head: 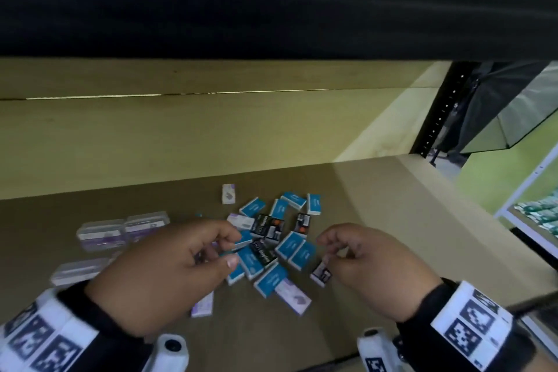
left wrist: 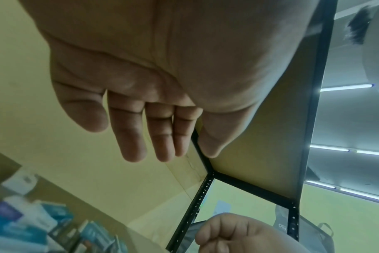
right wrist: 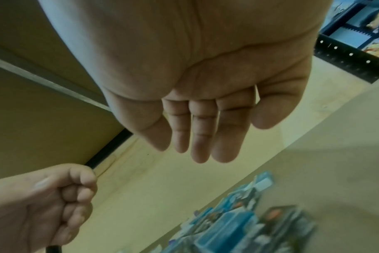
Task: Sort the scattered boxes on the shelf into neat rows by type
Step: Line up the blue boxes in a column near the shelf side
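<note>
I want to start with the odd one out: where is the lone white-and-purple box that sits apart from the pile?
In the head view, the white-and-purple box sits alone on the shelf floor, behind and just left of the blue boxes, nearest the back wall.

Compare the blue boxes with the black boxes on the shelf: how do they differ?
The blue boxes are bright blue with white sides and plentiful; the black boxes are dark with orange spots and few. Blue ones spread across the whole pile, while black ones sit mostly inside it. Both are small cartons, scattered at mixed angles and unsorted on the shelf.
</note>
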